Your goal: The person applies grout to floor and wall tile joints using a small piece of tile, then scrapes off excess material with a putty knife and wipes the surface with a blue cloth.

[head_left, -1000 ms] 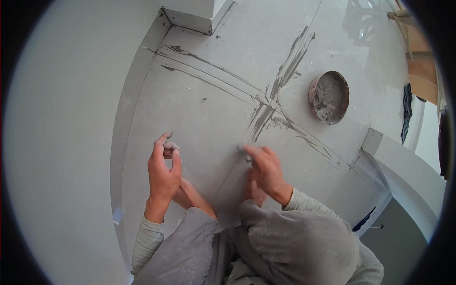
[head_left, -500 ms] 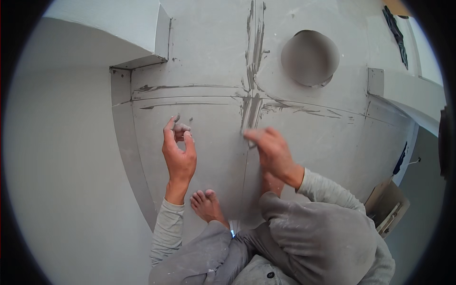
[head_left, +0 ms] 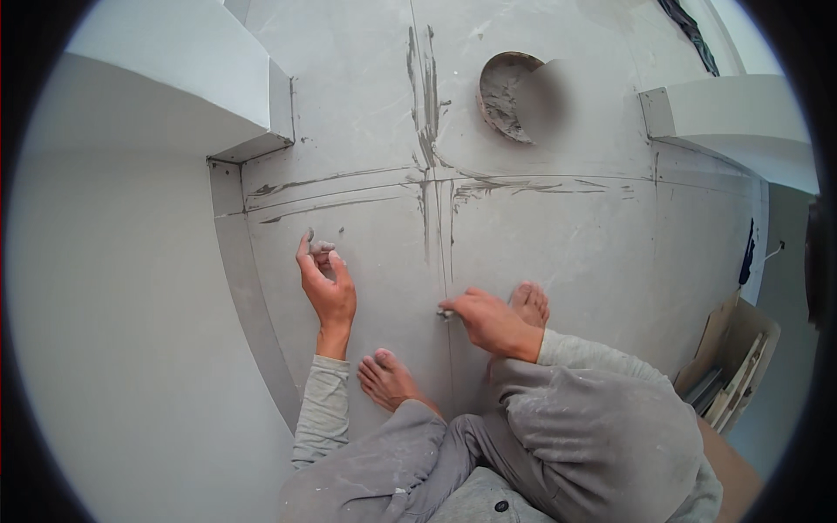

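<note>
My left hand (head_left: 330, 283) hovers over the floor on the left. Its fingers are loosely curled, with the thumb apart from them and grey paste on the tips. My right hand (head_left: 495, 321) is closed low over the middle joint (head_left: 449, 340) between the tiles, beside my right foot. At its fingertips is a small grey, paste-covered piece whose kind I cannot make out. Dark paste streaks (head_left: 430, 96) line the crossing joints ahead of both hands. Farther off, to the right of the joint, stands a round bowl (head_left: 501, 96) of grey paste; its right part is blurred.
My bare left foot (head_left: 388, 376) and right foot (head_left: 530, 303) are on the tiles. White wall corners (head_left: 253, 105) jut in on the left and right. At the right lies an open box (head_left: 737, 366) with long strips in it. A dark crumpled strip (head_left: 689, 35) lies at the far right.
My right hand has come nearer to me along the joint, and the wet paste beside the crossing has thinned to narrow lines. The view has shifted; the left hand keeps its pose.
</note>
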Tool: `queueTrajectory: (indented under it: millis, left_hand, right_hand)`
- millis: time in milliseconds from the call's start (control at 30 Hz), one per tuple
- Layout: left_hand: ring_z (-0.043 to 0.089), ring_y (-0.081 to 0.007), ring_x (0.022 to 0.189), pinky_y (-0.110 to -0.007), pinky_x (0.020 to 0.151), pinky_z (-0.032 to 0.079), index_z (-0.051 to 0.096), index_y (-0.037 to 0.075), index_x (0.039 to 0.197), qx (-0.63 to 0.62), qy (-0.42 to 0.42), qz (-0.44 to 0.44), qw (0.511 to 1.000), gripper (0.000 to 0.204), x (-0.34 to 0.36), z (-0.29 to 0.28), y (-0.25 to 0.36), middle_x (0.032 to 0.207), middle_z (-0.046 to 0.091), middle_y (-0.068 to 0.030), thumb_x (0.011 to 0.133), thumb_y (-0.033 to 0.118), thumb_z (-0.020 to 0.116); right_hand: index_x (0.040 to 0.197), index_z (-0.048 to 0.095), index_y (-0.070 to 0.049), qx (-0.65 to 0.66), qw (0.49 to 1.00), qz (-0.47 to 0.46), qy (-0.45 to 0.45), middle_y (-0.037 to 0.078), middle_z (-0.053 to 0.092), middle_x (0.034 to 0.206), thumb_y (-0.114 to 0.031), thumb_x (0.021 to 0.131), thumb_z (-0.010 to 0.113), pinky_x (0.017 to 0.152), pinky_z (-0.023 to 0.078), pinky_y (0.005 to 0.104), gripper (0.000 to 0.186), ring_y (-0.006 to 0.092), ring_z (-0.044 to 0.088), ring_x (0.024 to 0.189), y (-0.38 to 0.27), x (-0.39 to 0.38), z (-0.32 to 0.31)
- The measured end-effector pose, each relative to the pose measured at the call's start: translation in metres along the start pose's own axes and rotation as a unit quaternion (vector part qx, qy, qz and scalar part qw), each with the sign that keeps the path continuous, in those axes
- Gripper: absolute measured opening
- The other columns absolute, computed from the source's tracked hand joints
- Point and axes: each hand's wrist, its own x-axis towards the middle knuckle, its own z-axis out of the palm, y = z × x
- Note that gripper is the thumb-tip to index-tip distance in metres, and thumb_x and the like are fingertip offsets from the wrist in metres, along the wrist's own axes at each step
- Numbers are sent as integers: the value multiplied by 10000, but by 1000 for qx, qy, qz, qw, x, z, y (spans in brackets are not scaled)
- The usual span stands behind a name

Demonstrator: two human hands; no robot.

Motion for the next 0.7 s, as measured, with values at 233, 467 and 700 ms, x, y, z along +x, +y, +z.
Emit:
queueTrajectory:
  millis: [233, 467, 700]
  left_hand:
    - [591, -176, 849, -309, 807, 524, 417, -49, 1508, -4, 38, 103, 994, 565, -51, 2, -40, 1153, 613, -147, 974, 58, 567]
    - [597, -168, 840, -298, 790, 517, 436, -52, 1493, 40, 29, 96, 994, 545, -50, 4, -44, 1122, 627, -130, 977, 68, 563]
    - [607, -176, 836, -299, 792, 525, 448, -55, 1486, 38, 26, 86, 995, 535, -47, 4, -36, 1085, 641, -126, 977, 66, 561]
  right_hand:
    - [1222, 682, 9, -184, 872, 183, 414, 251, 730, 1112, 22, 923, 638, 873, 565, 447, 303, 428, 712, 1008, 112, -15, -115]
    - [1229, 680, 13, -196, 866, 244, 390, 259, 719, 988, -2, 914, 611, 848, 532, 520, 323, 453, 670, 937, 133, 7, -91]
    - [1211, 676, 14, -64, 953, 108, 277, 258, 709, 986, 11, 894, 613, 849, 536, 516, 323, 461, 666, 935, 49, 70, -39]
